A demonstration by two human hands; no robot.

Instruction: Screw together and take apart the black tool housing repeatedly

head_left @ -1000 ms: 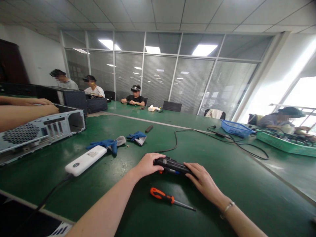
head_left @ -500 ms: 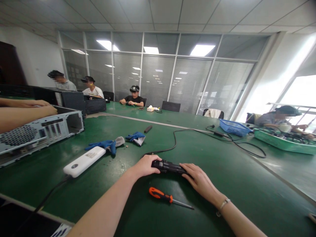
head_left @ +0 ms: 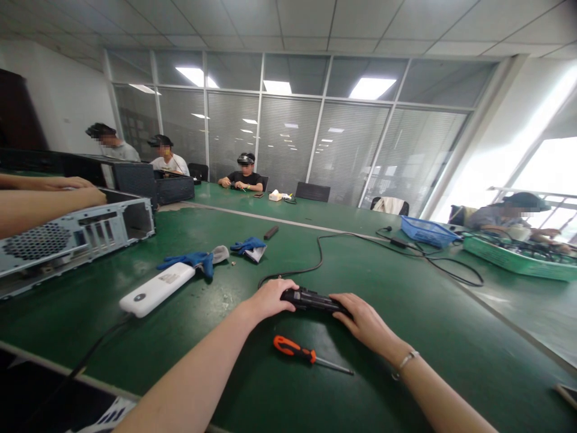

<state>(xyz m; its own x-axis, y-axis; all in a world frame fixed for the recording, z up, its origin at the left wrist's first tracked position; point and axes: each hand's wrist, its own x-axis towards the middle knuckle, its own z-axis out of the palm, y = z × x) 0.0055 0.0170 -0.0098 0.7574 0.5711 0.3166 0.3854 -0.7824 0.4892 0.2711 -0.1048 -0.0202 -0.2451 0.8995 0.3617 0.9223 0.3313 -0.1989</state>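
A long black device point(head_left: 311, 299) lies on the green table point(head_left: 406, 325) between my two hands. My left hand point(head_left: 270, 299) curls over its left end, fingers closed on it. My right hand point(head_left: 363, 322) covers its right end, fingers bent round it. A black cable point(head_left: 321, 252) runs from the device's left end across the table. Just in front of my hands lies a screwdriver point(head_left: 311, 356) with an orange and black handle, untouched.
A white power strip point(head_left: 157, 288) and blue gloves point(head_left: 193, 261) lie to the left. An open computer case point(head_left: 72, 237) stands at far left under another person's arms. A blue basket point(head_left: 426, 231) and green tray point(head_left: 518, 260) sit right. Several people sit around the table.
The black device has been turned slightly in my hands, so its orange and blue underside no longer shows. My view has shifted a little; both hands stay on the device.
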